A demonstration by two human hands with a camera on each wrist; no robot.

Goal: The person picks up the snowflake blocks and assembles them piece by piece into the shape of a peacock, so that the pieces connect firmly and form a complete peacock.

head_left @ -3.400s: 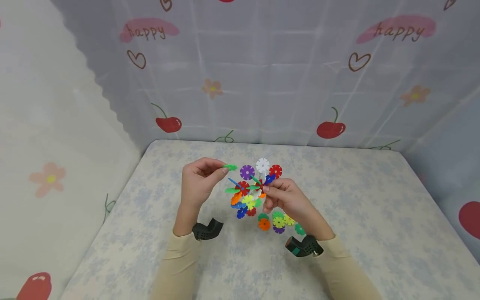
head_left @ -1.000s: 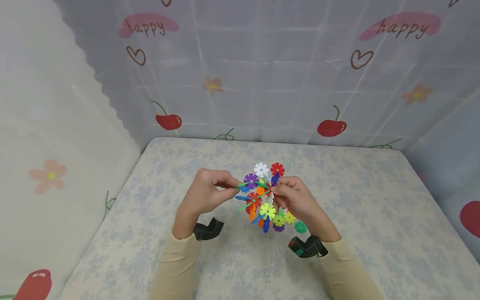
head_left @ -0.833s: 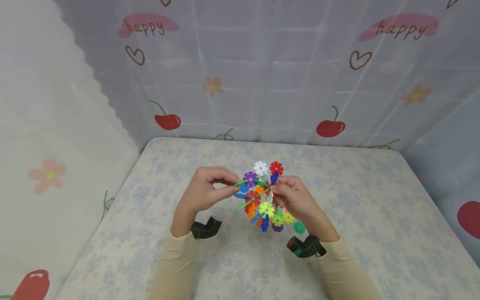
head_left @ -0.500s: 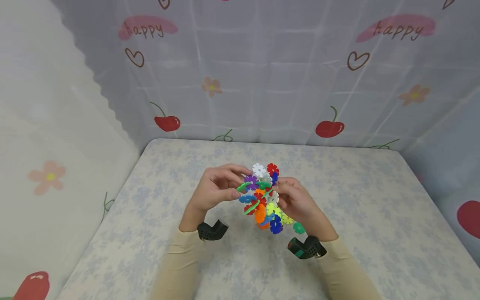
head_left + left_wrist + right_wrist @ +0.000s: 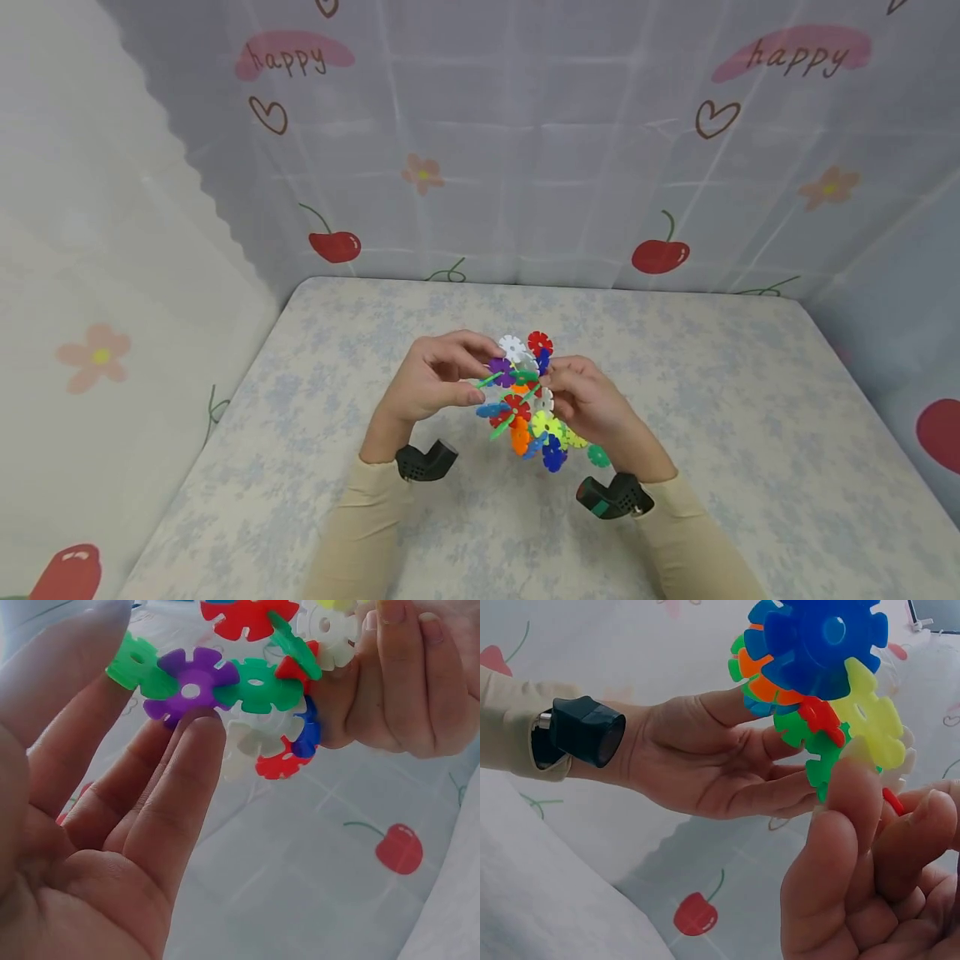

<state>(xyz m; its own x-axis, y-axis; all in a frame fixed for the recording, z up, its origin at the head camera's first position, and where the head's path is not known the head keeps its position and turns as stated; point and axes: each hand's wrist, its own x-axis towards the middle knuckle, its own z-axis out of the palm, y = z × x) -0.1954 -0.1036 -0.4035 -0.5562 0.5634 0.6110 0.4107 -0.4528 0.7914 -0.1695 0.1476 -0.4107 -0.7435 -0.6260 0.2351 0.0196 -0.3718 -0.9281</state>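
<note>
A cluster of slotted flower-shaped plastic discs (image 5: 516, 408) in many colours is held up between both hands. My left hand (image 5: 438, 377) has its thumb and index finger at a light green disc (image 5: 139, 667), which meets a purple disc (image 5: 201, 669) edge to edge. Another finger of that hand touches the purple disc from below. A darker green disc (image 5: 259, 694) links the purple one to the rest. From the other side my right hand (image 5: 592, 398) pinches the cluster near a red disc and a white disc (image 5: 328, 628). Its exact grip is partly hidden.
Loose discs lie on the table (image 5: 675, 533) behind the cluster, among them a green disc (image 5: 598, 455) and a yellow disc (image 5: 577, 439), partly covered. Patterned curtains (image 5: 517, 192) stand at the back and sides. Each wrist bears a black camera (image 5: 426, 461).
My left hand has brought the light green disc from the left to the purple disc, and they now meet. The cluster has turned and lowered slightly; the right hand still holds it.
</note>
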